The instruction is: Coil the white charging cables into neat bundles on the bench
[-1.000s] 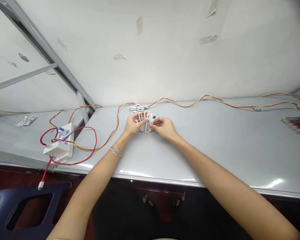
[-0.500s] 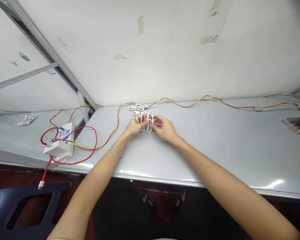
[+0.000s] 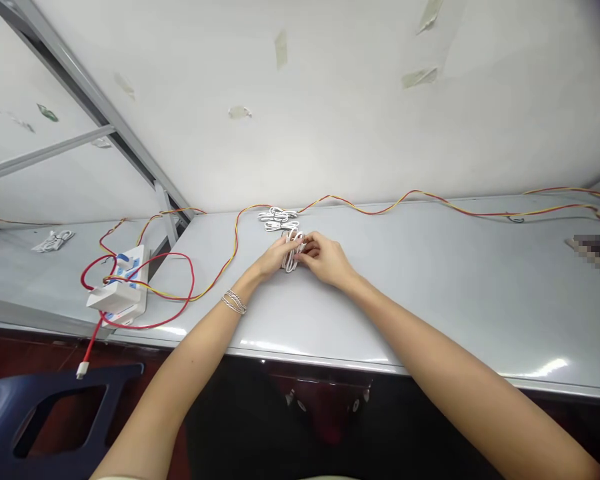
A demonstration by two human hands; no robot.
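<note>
A coiled white cable (image 3: 291,261) is between my hands, just above the grey table. My left hand (image 3: 276,257) grips the coil from the left, its thumb across the loops. From the right, my right hand (image 3: 324,257) pinches the coil's edge with thumb and fingertips; the fingers partly hide what is between them. Directly behind my hands lie tied bundles of white cable (image 3: 279,215), each with a dark tie round its middle.
At left, a white power strip (image 3: 139,287) holds a plugged-in white adapter (image 3: 115,296) and a looped red cable (image 3: 193,280). A red-yellow twisted wire (image 3: 370,213) runs along the wall. Another white cable bundle (image 3: 53,241) lies far left. A blue plastic chair (image 3: 75,380) stands below.
The white coil has become narrower and more upright, its loops gathered closer together. My right hand's fingers have shifted slightly left against it.
</note>
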